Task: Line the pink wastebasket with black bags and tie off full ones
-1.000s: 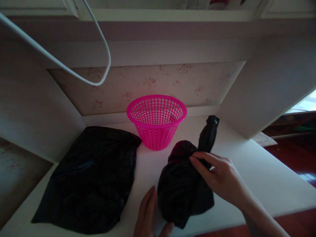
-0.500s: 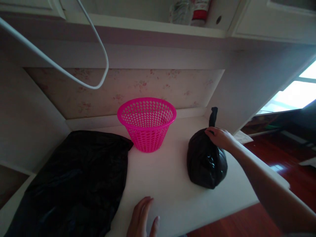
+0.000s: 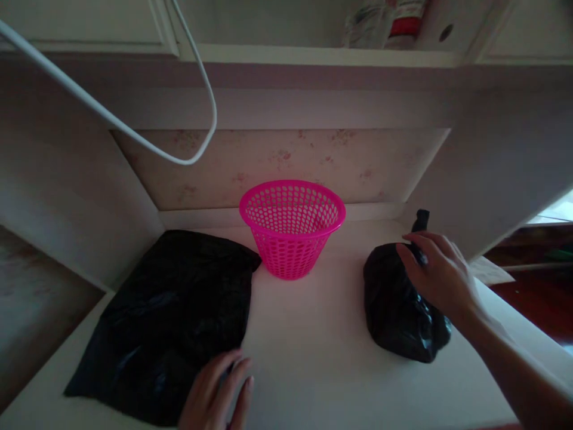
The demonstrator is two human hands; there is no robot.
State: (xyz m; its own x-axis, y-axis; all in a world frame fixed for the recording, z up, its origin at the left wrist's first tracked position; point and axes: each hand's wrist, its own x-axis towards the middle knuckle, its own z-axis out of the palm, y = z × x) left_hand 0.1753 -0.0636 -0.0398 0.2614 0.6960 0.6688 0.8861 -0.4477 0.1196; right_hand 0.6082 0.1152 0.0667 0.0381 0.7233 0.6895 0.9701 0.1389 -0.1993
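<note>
A tied, filled black plastic bag [image 3: 398, 310] sits on the white desktop [image 3: 308, 346] at the right. My right hand [image 3: 436, 275] rests on its top, fingers spread around the twisted neck [image 3: 419, 222]. A flat black plastic bag [image 3: 165, 319] lies on the left part of the desk. My left hand [image 3: 219, 391] lies on that flat bag's near right corner, fingers together and flat. A pink perforated basket [image 3: 292, 227] stands upright between the two bags, near the back wall.
A white cable [image 3: 197, 149] loops down from above at the upper left. A shelf overhead holds a red-and-white container [image 3: 405, 21]. White side panels wall the desk in at left and right. Dark wood floor [image 3: 537, 292] shows at the right.
My right hand carried the tied bag from the desk's front middle to the right and now loosens on its neck. My left hand slid left onto the flat bag's corner.
</note>
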